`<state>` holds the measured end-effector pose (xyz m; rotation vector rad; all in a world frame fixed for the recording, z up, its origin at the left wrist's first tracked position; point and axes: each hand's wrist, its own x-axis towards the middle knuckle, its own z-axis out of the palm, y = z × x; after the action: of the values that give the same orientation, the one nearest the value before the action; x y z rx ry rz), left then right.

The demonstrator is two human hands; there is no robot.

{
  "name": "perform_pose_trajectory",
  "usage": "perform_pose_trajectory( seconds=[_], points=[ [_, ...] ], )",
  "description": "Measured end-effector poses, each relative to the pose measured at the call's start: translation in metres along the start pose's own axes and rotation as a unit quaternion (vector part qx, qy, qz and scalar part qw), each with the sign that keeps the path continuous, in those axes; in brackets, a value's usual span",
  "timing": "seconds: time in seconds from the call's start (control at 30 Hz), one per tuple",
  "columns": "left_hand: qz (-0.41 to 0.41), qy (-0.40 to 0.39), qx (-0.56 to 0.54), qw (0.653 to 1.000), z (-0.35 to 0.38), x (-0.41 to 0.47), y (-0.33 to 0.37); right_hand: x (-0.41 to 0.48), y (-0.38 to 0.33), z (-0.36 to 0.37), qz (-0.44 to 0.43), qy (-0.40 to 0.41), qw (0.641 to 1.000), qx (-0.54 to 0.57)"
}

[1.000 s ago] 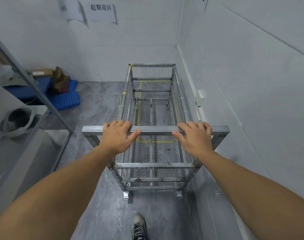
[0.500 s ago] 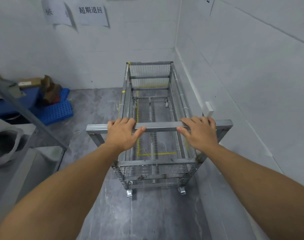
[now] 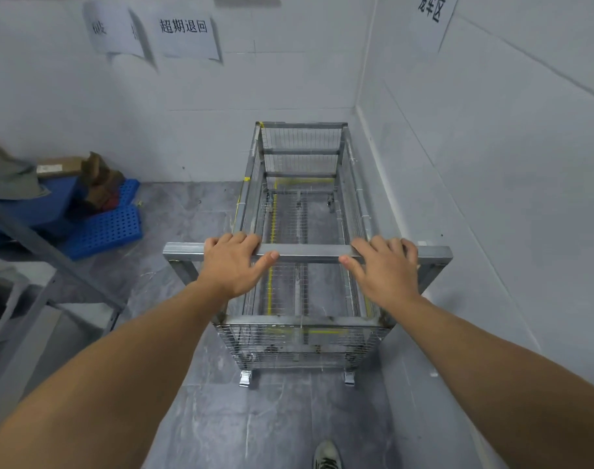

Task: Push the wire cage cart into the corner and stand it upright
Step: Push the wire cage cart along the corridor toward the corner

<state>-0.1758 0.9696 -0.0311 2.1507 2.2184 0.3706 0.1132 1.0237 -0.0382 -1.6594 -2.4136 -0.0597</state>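
The wire cage cart [image 3: 302, 157] is a long metal-framed mesh cage on small casters, empty inside. It stands on its wheels along the right wall, its far end close to the corner of the two white walls. A flat metal handle bar [image 3: 309, 253] crosses its near end. My left hand [image 3: 234, 262] grips the bar left of centre, fingers over the top and thumb under. My right hand [image 3: 383, 265] lies on the bar right of centre, fingers curled over it.
The right wall [image 3: 491, 181] runs close beside the cart. Blue perforated pallets [image 3: 102, 228] with brown boxes lie at the back left. A grey metal rack frame [image 3: 52, 252] stands at the left. Yellow floor tape shows through the cage. My shoe [image 3: 327, 455] is at the bottom.
The cart has rolled forward toward the corner, its far end now nearer the back wall. Both hands stayed on the handle bar.
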Motion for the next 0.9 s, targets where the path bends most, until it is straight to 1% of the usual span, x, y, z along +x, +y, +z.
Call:
perform_pose_trajectory(
  seconds=[0.13, 0.3, 0.4, 0.6, 0.9],
  points=[
    [-0.004, -0.005, -0.009, 1.0, 0.003, 0.033, -0.002, 0.033, 0.008, 0.005, -0.003, 0.008, 1.0, 0.0],
    [0.003, 0.007, 0.013, 1.0, 0.007, 0.057, -0.006, 0.061, 0.017, 0.008, -0.008, 0.0, 1.0, -0.02],
    [0.007, 0.011, 0.03, 0.999, 0.009, 0.063, -0.008, 0.068, 0.018, 0.009, -0.009, 0.001, 1.0, -0.014],
    [0.012, -0.003, 0.021, 1.0, 0.006, 0.057, -0.019, 0.059, 0.006, 0.005, -0.001, 0.008, 1.0, -0.002],
    [0.035, -0.002, 0.028, 0.999, -0.008, 0.005, -0.059, 0.011, -0.052, 0.003, 0.013, 0.01, 1.0, -0.01]
  ],
)
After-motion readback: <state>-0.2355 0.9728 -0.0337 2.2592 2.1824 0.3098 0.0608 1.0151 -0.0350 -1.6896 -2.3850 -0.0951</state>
